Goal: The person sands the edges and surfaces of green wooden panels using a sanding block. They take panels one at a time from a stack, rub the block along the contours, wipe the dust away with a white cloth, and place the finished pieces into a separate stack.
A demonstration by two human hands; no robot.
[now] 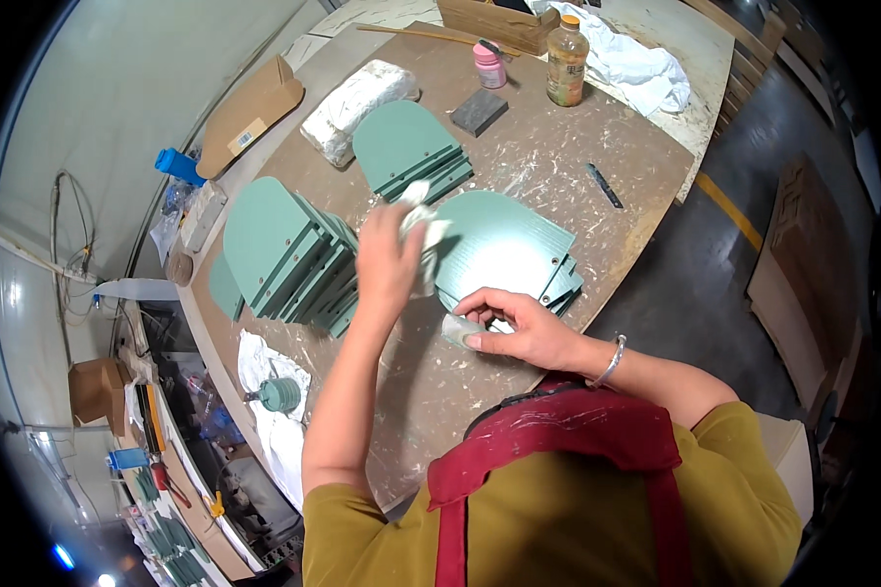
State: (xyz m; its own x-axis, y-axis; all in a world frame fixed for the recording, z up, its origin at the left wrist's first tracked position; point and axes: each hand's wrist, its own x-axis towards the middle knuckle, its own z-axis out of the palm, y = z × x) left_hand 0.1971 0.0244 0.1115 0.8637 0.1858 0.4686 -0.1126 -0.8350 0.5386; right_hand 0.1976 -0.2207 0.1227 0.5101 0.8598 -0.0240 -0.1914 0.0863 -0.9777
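My left hand (387,256) is closed on a crumpled white cloth (423,227), raised just left of a stack of green rounded panels (499,230). The top panel of that stack shines under a bright patch of light. At the stack's near edge, my right hand (524,336) pinches a small pale grey-white piece (457,331); what it is made of cannot be made out. A taller stack of green panels (264,235), with screw holes along their straight edges, stands left of my left hand. Another green stack (401,142) lies farther back.
Behind the stacks are a white wrapped bundle (357,108), a dark grey block (479,112), a pink bottle (489,68) and an orange-capped bottle (566,67). A black cutter knife (605,186) lies right. White cloth and a green tape roll (280,394) are at near left.
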